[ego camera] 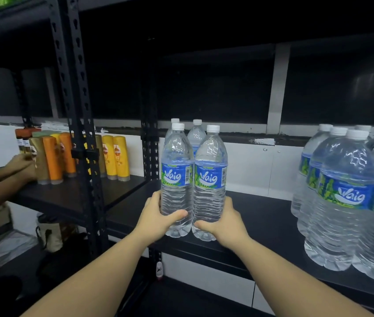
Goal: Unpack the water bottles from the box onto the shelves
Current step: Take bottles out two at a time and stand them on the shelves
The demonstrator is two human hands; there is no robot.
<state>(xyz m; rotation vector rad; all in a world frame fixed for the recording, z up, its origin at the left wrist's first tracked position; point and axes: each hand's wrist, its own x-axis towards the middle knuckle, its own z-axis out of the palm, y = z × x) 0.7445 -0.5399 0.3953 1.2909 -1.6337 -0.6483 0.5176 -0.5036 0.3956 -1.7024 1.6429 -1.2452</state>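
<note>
Fig.: two front bottles, L and R, upright and touching near the front edge of the shelf, w/ two more bottles just behind. Left hand wraps the lower body of L, thumb across the front; right hand wraps R likewise. Whether the bases are fully seated cannot be told. A further group of bottles stands well apart at right. Box not in view. Judged step: seating the pair in line. To do it well: keep the grip low, push both back together until they meet the rear pair, labels fwd., bases flat before letting go; avoid squeezing the thin walls. Another person's hands work at the yellow and orange bottles on the next bay.
</note>
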